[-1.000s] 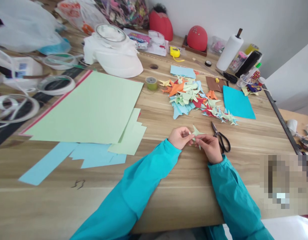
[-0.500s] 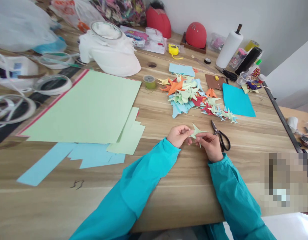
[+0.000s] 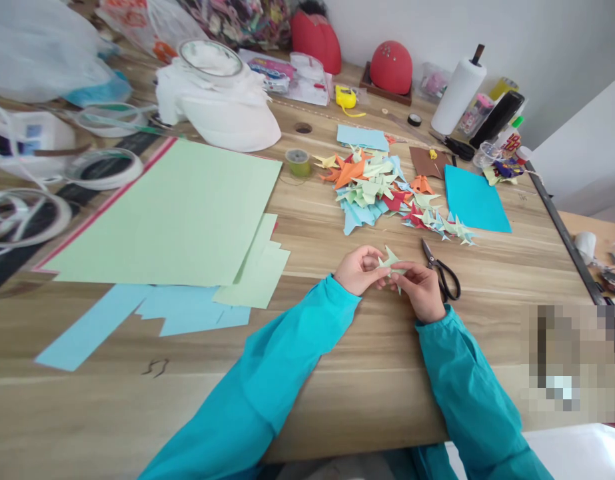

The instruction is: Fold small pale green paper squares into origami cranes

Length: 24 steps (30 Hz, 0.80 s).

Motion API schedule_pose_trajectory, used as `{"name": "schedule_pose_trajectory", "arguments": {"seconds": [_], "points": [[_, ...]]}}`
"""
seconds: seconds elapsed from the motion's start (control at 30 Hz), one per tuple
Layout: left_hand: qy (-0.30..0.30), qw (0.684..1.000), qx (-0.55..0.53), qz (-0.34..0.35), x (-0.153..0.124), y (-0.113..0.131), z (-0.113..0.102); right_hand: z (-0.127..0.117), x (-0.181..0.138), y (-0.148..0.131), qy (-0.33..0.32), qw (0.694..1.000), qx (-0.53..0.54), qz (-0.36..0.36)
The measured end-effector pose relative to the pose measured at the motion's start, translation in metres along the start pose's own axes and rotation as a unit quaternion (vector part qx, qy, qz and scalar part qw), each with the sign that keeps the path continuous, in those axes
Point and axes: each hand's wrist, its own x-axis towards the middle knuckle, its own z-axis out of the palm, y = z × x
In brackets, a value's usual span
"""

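Note:
A pale green folded paper piece with pointed tips is pinched between my two hands, a little above the table. My left hand grips its left side between thumb and fingers. On its right side, my right hand holds it with the fingertips, which partly cover the paper. Black-handled scissors lie just beyond my right hand, blades pointing away. Behind them spreads a pile of folded paper pieces in orange, green, blue and red.
At left lie large green sheets, with light blue strips beneath. A spool of thread stands left of the pile, and bright blue paper lies right of it. White tape rolls and a yellow tape measure are farther off.
The green paper has shifted slightly between my fingers, and my left fingers have moved a little. Both hands keep hold of it in nearly the same place.

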Motion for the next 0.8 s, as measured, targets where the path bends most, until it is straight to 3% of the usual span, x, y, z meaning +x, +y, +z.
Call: {"name": "schedule_pose_trajectory", "arguments": {"seconds": [0.8], "points": [[-0.002, 1.000, 0.026, 0.014, -0.0034, 0.0039, 0.0020, 0.0014, -0.0020, 0.0007, -0.025, 0.999, -0.031, -0.012]]}}
